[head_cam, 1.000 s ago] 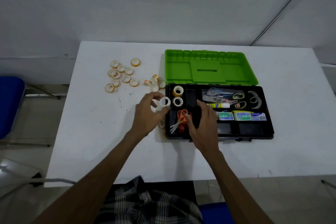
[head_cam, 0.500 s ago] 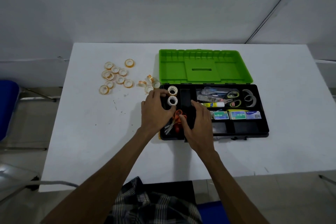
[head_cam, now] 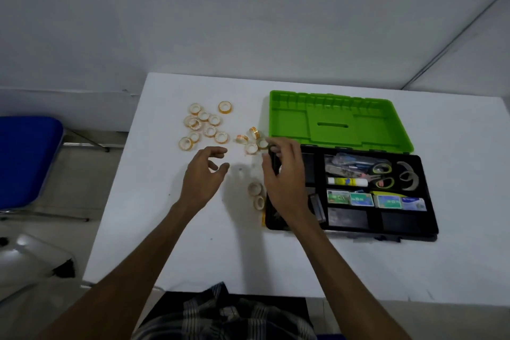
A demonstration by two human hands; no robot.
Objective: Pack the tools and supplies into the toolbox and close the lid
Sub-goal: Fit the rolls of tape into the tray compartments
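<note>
Head view, packing in progress. Your left hand (head_cam: 205, 174) hangs over the bare white table (head_cam: 303, 265), its fingers loosely curled and grasping nothing. Just beyond its fingertips lie four loose tape rolls (head_cam: 251, 148), and farther out past them, toward the far left, a larger cluster of tape rolls (head_cam: 204, 125) rests flat on the table.

Your right hand (head_cam: 285, 176) sits over the left end of the toolbox (head_cam: 353, 225), covering the left compartments. Its fingers are bent over something at the box's far-left corner; whether they grip a roll cannot be told, since the hand hides what lies under it. Between your two hands, just left of your right thumb side, two pale tape rolls (head_cam: 256, 194) stand on the table against the box's outer wall.

To the right of your right fingers, the black tray holds a clear bag of small items (head_cam: 345, 167), green-handled scissors (head_cam: 382, 174), a glue stick (head_cam: 347, 181), curved grey pieces (head_cam: 408, 176) and a row of small staple boxes (head_cam: 375, 200). The two compartments nearest you on that side look empty. The green lid (head_cam: 336, 121) lies fully open, flat on the table beyond your right fingertips.
</note>
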